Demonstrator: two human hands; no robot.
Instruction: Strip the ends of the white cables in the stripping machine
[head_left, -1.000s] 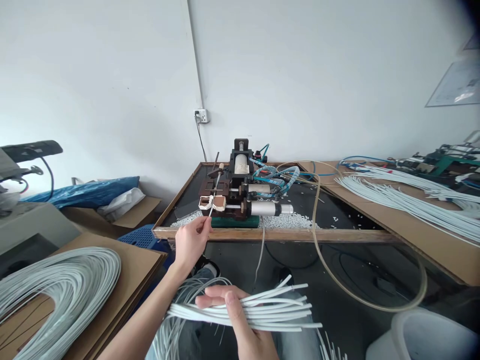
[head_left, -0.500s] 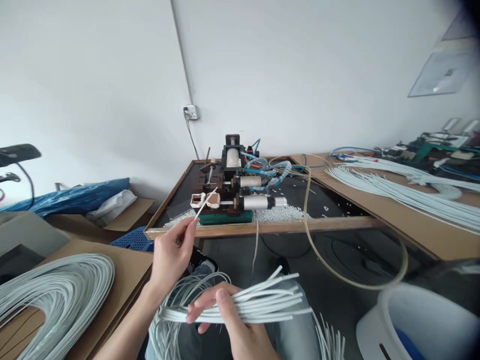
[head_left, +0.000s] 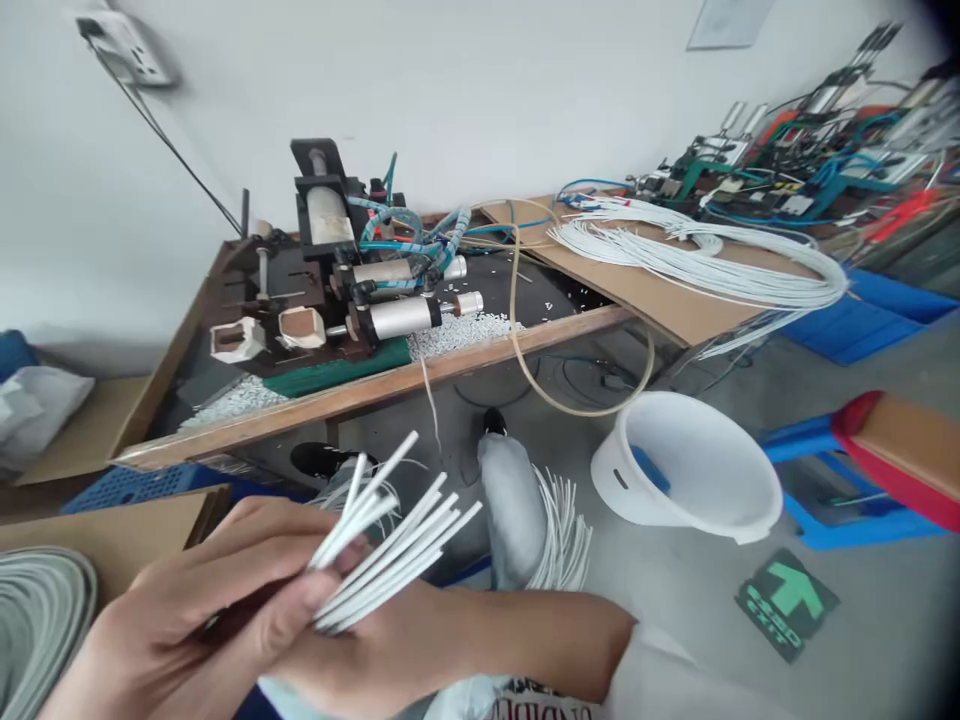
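A bundle of white wires (head_left: 409,555) fans out in front of me, the cut ends pointing up and right. My left hand (head_left: 217,590) is closed, with thumb and fingers pinching some of these wires near their ends. Beneath it, my right hand (head_left: 382,640) lies across my lap and is closed around the bundle; its fingers are mostly hidden behind the left hand. More white wires (head_left: 559,535) hang beside my knee. The pneumatic machine (head_left: 330,260) stands on the bench beyond, its two pale jaw pads (head_left: 301,327) apart with no wire between them.
White scraps (head_left: 461,335) litter the bench behind its wooden edge (head_left: 360,385). A white bucket (head_left: 686,470) and a blue stool (head_left: 832,470) stand at right. Coiled wires (head_left: 697,255) rest on cardboard, another coil (head_left: 45,630) lies at left, and a tan hose (head_left: 525,365) loops down.
The view has swung right and down. My left hand has come back from the machine's jaws, where it held a single wire, to the bundle in my right hand.
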